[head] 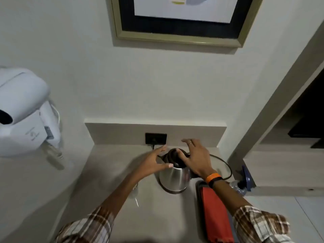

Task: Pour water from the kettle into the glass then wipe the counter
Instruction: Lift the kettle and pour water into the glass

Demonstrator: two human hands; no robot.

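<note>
A steel kettle (174,178) with a black lid stands on its base near the back of the pale counter (157,216). My left hand (154,162) hovers at the kettle's left side, fingers spread, thumb touching the steel rim. My right hand (194,155) rests over the lid, thumb on the black top, fingers apart. A clear glass (134,192) stands left of the kettle, mostly hidden under my left forearm. A red cloth (216,218) lies on a dark tray (199,193) to the right.
The kettle's black cord (226,165) loops from a wall socket (156,138) behind it. A crumpled plastic bottle (237,187) and a blue object (247,178) sit at the right edge. A white hair dryer (24,111) hangs on the left wall.
</note>
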